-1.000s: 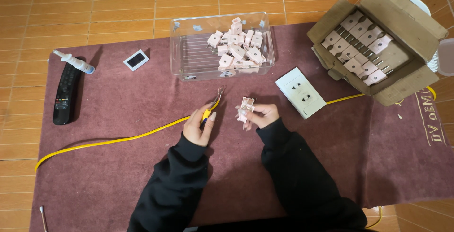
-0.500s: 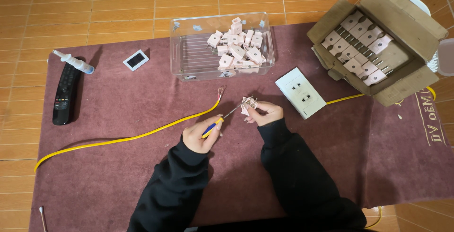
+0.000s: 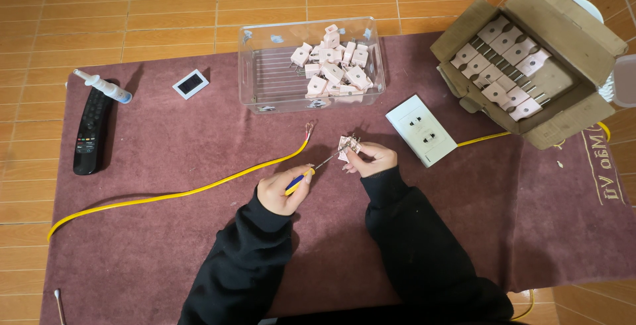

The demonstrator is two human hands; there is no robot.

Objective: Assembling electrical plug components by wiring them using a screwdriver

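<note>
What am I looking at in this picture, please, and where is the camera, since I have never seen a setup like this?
There is no machine here: a person in black sleeves works with bare hands, and the camera sits on their head, looking down at a dark red mat on a tiled floor. The left hand holds a small screwdriver with a yellow and blue handle, its tip at a small pink part held in the right hand. On the mat lie a yellow wire, a clear bin of pink parts, a white socket plate, an open cardboard box with more parts in rows, a black remote and a small white tube.
</note>
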